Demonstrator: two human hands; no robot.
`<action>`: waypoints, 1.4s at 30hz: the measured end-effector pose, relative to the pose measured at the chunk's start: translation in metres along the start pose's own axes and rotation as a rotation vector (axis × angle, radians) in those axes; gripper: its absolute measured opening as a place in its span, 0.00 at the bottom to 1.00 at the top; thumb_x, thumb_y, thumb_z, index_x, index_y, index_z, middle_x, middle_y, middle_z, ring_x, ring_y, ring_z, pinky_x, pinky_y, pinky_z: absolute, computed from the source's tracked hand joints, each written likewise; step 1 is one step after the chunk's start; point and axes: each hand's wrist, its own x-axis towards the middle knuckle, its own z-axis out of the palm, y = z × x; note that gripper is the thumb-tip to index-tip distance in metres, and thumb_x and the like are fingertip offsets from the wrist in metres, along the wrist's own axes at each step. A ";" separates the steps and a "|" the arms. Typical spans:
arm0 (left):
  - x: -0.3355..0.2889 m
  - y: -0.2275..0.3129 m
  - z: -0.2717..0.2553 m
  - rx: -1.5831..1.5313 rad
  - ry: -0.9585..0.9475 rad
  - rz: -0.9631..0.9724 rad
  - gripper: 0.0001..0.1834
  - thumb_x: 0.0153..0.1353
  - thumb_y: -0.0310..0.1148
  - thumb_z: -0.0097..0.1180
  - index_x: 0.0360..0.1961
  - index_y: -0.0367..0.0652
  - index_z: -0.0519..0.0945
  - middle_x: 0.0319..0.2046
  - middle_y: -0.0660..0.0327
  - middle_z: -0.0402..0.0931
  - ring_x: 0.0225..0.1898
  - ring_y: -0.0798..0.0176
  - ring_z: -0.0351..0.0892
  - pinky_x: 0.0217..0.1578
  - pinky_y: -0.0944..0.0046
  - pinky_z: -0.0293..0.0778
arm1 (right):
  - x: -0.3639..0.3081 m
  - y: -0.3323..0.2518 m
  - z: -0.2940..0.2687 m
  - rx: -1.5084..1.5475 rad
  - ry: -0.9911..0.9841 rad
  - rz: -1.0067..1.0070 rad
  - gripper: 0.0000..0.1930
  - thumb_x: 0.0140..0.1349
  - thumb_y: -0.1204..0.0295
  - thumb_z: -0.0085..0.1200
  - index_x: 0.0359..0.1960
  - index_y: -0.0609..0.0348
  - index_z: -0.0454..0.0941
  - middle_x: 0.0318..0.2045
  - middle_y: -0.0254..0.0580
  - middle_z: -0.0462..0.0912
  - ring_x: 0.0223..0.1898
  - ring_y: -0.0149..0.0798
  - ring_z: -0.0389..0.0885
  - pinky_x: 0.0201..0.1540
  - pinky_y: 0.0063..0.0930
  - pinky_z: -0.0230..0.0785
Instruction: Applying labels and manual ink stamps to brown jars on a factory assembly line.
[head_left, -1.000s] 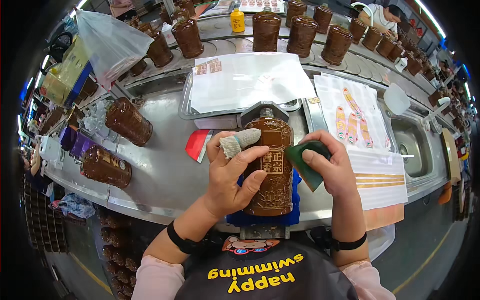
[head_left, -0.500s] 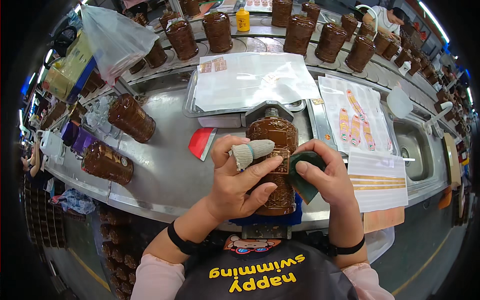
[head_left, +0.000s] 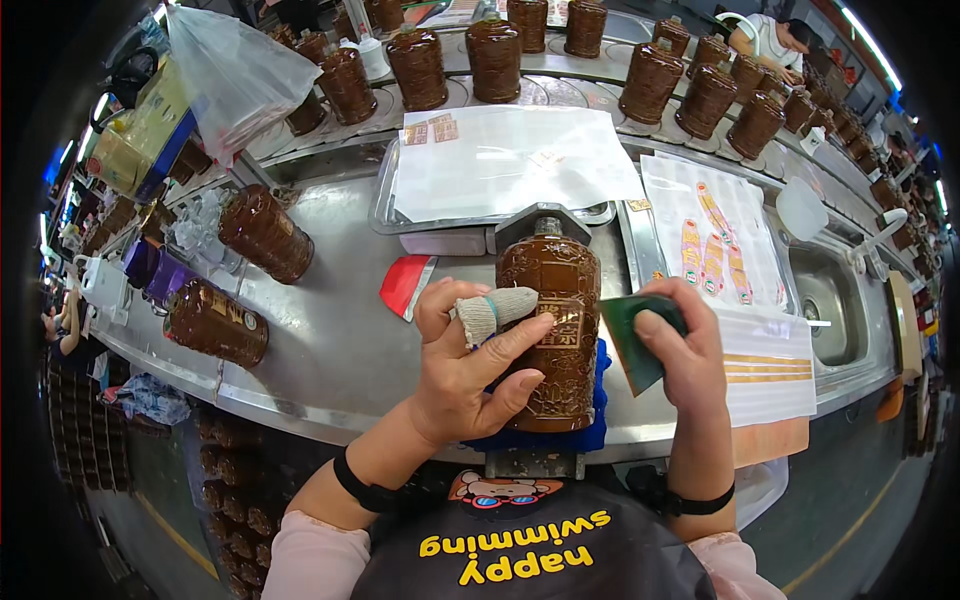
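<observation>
Brown, glossy and embossed, one bottle [head_left: 555, 390] rests mid-frame on blue cloth [head_left: 601, 400], between the left hand [head_left: 455, 378] and the right hand [head_left: 697, 355], set apart. The left, one finger in a knitted sleeve [head_left: 505, 308], lays a fingertip over a square gold label [head_left: 567, 334]; the right pinches one flat green pad [head_left: 628, 340] just beside. Two similar bottles [head_left: 265, 238] are at frame left, three gold strips [head_left: 768, 369] at right.

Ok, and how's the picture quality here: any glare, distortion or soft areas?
Head view: fisheye bends the front edge of the steel worktable, corners black; head view: bright reflections streak the white sheet; head view: the brown bottle at the left hand looks fairly sharp, while distant bottles toward the right rim look soft.
</observation>
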 end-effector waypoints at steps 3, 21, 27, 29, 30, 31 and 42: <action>-0.001 -0.002 -0.001 -0.005 0.008 0.029 0.22 0.63 0.46 0.54 0.48 0.41 0.84 0.48 0.53 0.79 0.56 0.49 0.61 0.59 0.54 0.60 | -0.008 -0.020 0.006 -0.153 0.021 -0.200 0.12 0.60 0.77 0.56 0.45 0.63 0.75 0.34 0.38 0.78 0.34 0.28 0.76 0.39 0.23 0.70; 0.007 0.000 0.001 -0.035 0.042 0.114 0.25 0.58 0.53 0.59 0.48 0.48 0.79 0.41 0.63 0.81 0.50 0.56 0.67 0.61 0.46 0.49 | 0.007 -0.016 0.019 -0.701 -0.165 -0.640 0.25 0.44 0.88 0.54 0.47 0.55 0.79 0.48 0.52 0.74 0.49 0.55 0.74 0.50 0.41 0.71; 0.009 0.003 -0.006 -0.186 -0.038 0.074 0.28 0.57 0.53 0.59 0.51 0.45 0.78 0.42 0.63 0.81 0.49 0.55 0.67 0.61 0.47 0.49 | 0.006 -0.016 0.018 -0.686 -0.172 -0.628 0.25 0.47 0.89 0.53 0.49 0.56 0.79 0.49 0.52 0.74 0.49 0.53 0.75 0.49 0.40 0.71; 0.011 -0.002 -0.002 -0.211 0.005 0.031 0.28 0.57 0.53 0.59 0.51 0.44 0.78 0.43 0.63 0.80 0.49 0.56 0.68 0.61 0.47 0.49 | 0.004 -0.012 0.016 -0.476 -0.070 -0.511 0.24 0.51 0.89 0.51 0.51 0.59 0.77 0.49 0.54 0.75 0.47 0.51 0.77 0.46 0.35 0.72; 0.012 -0.004 -0.001 -0.235 0.049 -0.014 0.28 0.57 0.53 0.60 0.51 0.44 0.78 0.43 0.63 0.80 0.49 0.56 0.68 0.61 0.47 0.50 | 0.004 -0.010 0.012 -0.402 -0.012 -0.488 0.19 0.57 0.87 0.50 0.52 0.63 0.75 0.45 0.52 0.79 0.43 0.43 0.81 0.42 0.30 0.73; 0.013 -0.005 -0.001 -0.213 0.053 -0.007 0.26 0.58 0.53 0.59 0.50 0.44 0.79 0.43 0.64 0.81 0.49 0.56 0.68 0.61 0.47 0.50 | 0.000 -0.010 0.010 -0.220 0.022 -0.359 0.17 0.59 0.84 0.51 0.52 0.64 0.74 0.42 0.49 0.80 0.40 0.38 0.81 0.41 0.28 0.73; 0.003 0.005 0.000 -0.017 0.004 0.140 0.22 0.60 0.49 0.57 0.48 0.47 0.82 0.38 0.65 0.83 0.46 0.59 0.73 0.63 0.48 0.47 | 0.005 -0.021 0.024 -0.220 -0.072 -0.287 0.11 0.61 0.73 0.56 0.44 0.64 0.75 0.32 0.41 0.80 0.33 0.30 0.78 0.37 0.25 0.71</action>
